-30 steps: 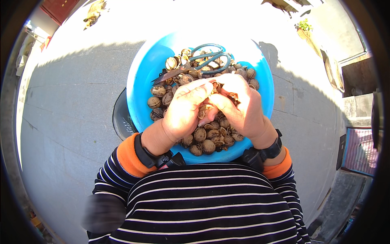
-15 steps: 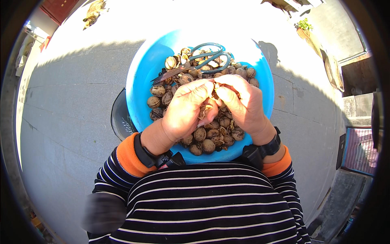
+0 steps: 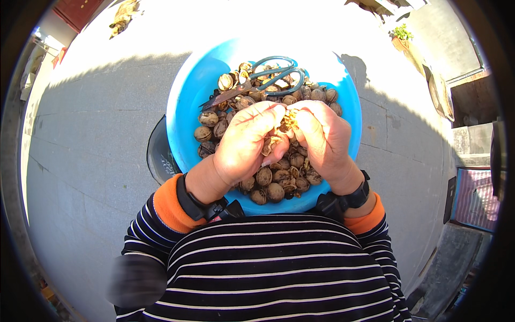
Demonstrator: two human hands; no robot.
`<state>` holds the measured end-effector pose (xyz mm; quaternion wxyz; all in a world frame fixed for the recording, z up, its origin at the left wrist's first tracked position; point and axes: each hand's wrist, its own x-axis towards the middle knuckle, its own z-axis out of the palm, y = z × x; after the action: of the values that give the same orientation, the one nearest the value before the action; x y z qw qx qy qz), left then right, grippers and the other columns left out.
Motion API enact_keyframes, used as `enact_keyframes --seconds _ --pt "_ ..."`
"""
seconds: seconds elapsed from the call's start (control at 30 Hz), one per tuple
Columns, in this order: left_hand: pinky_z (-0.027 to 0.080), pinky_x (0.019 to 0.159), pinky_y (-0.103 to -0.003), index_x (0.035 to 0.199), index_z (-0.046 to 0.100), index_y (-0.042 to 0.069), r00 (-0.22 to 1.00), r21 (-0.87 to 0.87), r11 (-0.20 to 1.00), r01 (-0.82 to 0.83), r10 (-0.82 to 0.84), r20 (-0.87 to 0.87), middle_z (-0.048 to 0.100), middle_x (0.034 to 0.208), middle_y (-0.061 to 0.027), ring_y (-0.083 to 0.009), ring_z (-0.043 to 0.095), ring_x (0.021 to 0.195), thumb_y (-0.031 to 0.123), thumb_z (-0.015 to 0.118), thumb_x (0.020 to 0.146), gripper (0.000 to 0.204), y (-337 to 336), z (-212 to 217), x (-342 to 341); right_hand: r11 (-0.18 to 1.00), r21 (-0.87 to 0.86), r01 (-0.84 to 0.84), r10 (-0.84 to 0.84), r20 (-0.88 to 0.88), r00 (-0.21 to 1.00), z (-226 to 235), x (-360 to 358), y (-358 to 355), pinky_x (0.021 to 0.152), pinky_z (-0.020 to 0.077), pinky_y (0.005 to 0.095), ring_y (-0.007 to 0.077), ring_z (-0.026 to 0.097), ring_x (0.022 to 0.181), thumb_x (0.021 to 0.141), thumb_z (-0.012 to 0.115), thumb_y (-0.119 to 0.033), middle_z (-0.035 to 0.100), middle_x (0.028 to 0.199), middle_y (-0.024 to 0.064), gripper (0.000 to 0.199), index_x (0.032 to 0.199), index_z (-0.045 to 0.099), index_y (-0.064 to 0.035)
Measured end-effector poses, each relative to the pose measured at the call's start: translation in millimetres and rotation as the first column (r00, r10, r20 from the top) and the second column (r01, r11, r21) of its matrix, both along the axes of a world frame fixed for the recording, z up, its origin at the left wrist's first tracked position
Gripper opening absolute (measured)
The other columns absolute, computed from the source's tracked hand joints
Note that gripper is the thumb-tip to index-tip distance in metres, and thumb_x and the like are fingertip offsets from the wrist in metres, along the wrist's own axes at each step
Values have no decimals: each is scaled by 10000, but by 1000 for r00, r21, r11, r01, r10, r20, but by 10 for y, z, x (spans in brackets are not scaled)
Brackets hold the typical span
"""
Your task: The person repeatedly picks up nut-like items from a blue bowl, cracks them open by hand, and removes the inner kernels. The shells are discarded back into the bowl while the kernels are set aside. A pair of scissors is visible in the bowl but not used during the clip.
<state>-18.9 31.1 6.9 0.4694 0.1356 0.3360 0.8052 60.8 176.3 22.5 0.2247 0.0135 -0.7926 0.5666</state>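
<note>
Both hands work close together above a blue basin [image 3: 179, 126] of walnuts [image 3: 275, 192]. My left hand [image 3: 247, 139] is closed, with a piece of walnut shell [image 3: 270, 145] held in its lower fingers and its thumb and forefinger pinching a cracked walnut [image 3: 289, 120]. From the other side my right hand [image 3: 324, 137] is closed on the same cracked walnut, its thumb and forefinger pressed against it. The yellowish broken inside of the nut shows between the fingertips. Scissors [image 3: 289, 75] with green handles and rusty blades lie on the walnuts beyond my hands.
A dark container [image 3: 159, 153] stands against the basin's left side on grey paving [image 3: 96, 145]. Bright sunlight washes out the far ground. A brown, furry animal [image 3: 124, 16] is at the far left, and a green plant [image 3: 402, 33] at the far right.
My right hand has turned slightly and shifted a little to the right. More of the cracked walnut's yellowish inside now shows between the fingertips. The scissors and basin have stayed put.
</note>
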Motion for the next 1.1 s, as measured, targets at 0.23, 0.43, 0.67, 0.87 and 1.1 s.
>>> enact_keyframes --seconds 0.23,0.43,0.67,0.87,1.1 --pt "350 403 -234 1073 536 -7 988 -22 1000 8 -5 157 599 749 -102 -149 552 507 143 461 951 207 -22 1 -30 734 -679 -13 265 268 926 83 -12 111 458 327 196 33 437 527 979 519 -108 559 690 9 153 1027 606 9" --pt "356 411 -227 1076 552 4 997 -15 1000 6 -5 78 616 751 -103 -151 566 531 47 485 915 180 -15 -35 -17 779 -626 -25 269 298 916 49 10 102 446 307 205 41 413 509 985 501 -139 551 711 23 195 1075 585 13" --pt "362 420 -223 1060 582 16 998 -81 997 -5 9 56 620 742 -105 -141 562 529 37 500 900 181 -24 -44 -25 481 -869 -119 441 122 889 39 26 179 459 317 208 61 400 503 989 390 -82 519 682 28 242 1093 575 33" --pt "347 403 -224 1018 596 8 996 -48 999 -15 19 85 611 722 -93 -132 538 497 65 525 906 145 -22 -15 -24 681 -678 -276 447 86 890 20 41 198 452 320 229 74 410 490 985 357 -66 542 702 59 261 1103 568 34" --pt "344 392 -228 1004 608 14 999 -62 997 -51 51 6 601 724 -73 -129 536 496 48 530 909 127 -14 -17 -12 548 -833 -76 382 169 909 5 27 169 455 338 208 69 428 498 996 396 -68 558 732 36 234 1108 585 14"
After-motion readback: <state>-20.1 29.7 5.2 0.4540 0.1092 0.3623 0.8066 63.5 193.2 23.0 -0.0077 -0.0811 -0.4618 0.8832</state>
